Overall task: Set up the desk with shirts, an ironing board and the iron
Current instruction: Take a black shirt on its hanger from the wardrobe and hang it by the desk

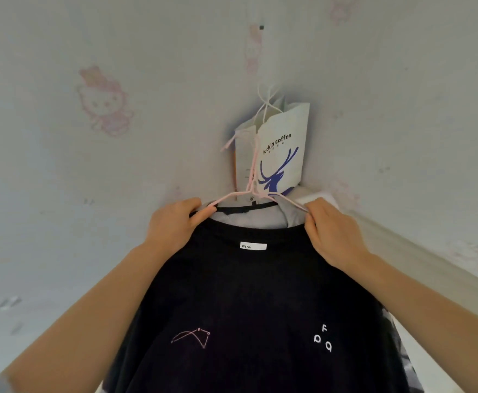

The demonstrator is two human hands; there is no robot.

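Nearest the camera hangs a black shirt (249, 307), filling the lower middle of the view, with a small pink line drawing on one side of the chest, white letters on the other and a white label reading "FPA" inside the neck. Both bare forearms reach up along its sides. The left hand (172, 225) has its fingers (203, 214) pinched on the shirt's shoulder at the collar, where the cloth meets the arm of a pink wire hanger (249, 177). The right hand (331, 231) grips the opposite shoulder in the same way, fingers closed on the fabric and the hanger's other arm. Just behind the black collar a grey garment (260, 219) shows on the same hanger or one close behind it; which, cannot be told. Beyond, a white paper bag (283, 154) printed "luckin coffee" with a blue deer hangs by its string handles in the corner of a pale wall (62, 165) papered with faint pink cartoon cats.
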